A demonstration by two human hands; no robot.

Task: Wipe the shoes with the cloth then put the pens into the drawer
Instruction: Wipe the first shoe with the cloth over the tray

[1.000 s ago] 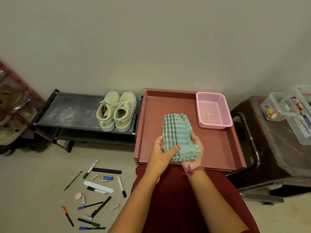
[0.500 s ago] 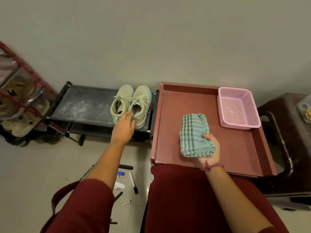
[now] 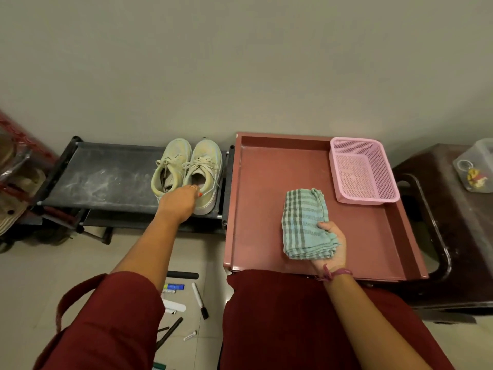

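1. The person is sitting facing the reddish drawer (image 3: pixel 256 182), which is lying open against the wall with a pink basket (image 3: pixel 362 172) sitting in its far right corner.
2. The right hand (image 3: pixel 332 243) is holding a folded green checked cloth (image 3: pixel 305 222) over the drawer's near half, palm up, fingers cupped under the cloth and thumb pressing on top.
3. The left hand (image 3: pixel 177 202) is reaching out to the pair of pale shoes (image 3: pixel 188 169), which are standing on a dusty black rack (image 3: pixel 106 177) just left of the drawer.
4. Its fingers are curling in at the heel opening of the shoe nearer the drawer; I cannot tell whether they are actually gripping it.
5. The pens (image 3: pixel 198 300) are lying scattered on the floor to the left of the drawer's near edge, partly hidden behind the left sleeve (image 3: pixel 112 324).
6. A dark stool (image 3: pixel 440 236) is standing just right of the drawer.
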